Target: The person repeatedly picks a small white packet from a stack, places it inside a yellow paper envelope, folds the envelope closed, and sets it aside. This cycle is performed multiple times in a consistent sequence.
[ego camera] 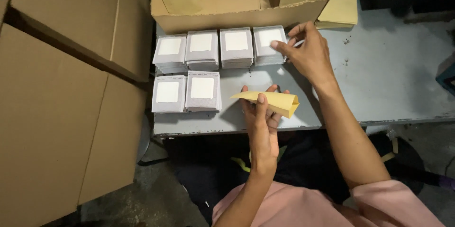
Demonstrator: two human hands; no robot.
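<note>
The left hand [261, 118] pinched a folded yellow paper [272, 101] near the bench's [379, 75] front edge; the right hand [305, 51], fingers spread, touched the rightmost grey packet stack [268, 44].

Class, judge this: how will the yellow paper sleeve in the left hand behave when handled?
The yellow paper sleeve looks light: the left hand pinches it by one end. Probably floppy, since it curves into a loose fold. It would likely crease easily.

A packing workshop is suggested — large cardboard cartons [61, 89] at the left, stacked grey packets [202, 49] on a worn metal table [393, 70].
</note>
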